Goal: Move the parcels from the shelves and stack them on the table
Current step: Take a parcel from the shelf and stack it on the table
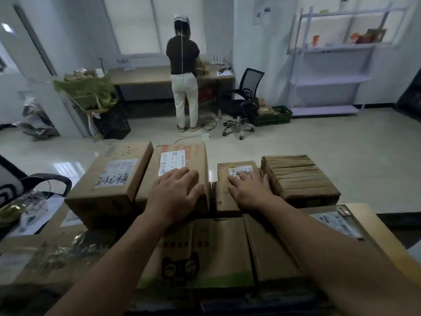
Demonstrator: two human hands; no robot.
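Several cardboard parcels are stacked on the table [378, 226] in front of me. My left hand [176, 192] lies flat, fingers spread, on a tall parcel with a white label and red tape [180, 156]. My right hand [249, 189] rests flat on a small labelled parcel [224, 199] beside it. A bigger box with handwriting [109, 181] stands to the left, and a tape-wrapped box [300, 176] to the right. Below them lies a flat box with a cat logo [205, 252]. A white shelf unit [332, 62] stands at the far right wall.
A person [183, 71] stands with their back to me at a desk [145, 75] across the room. An office chair [245, 101] and a dark crate [276, 116] sit near that desk. Another chair arm [45, 179] is at my left.
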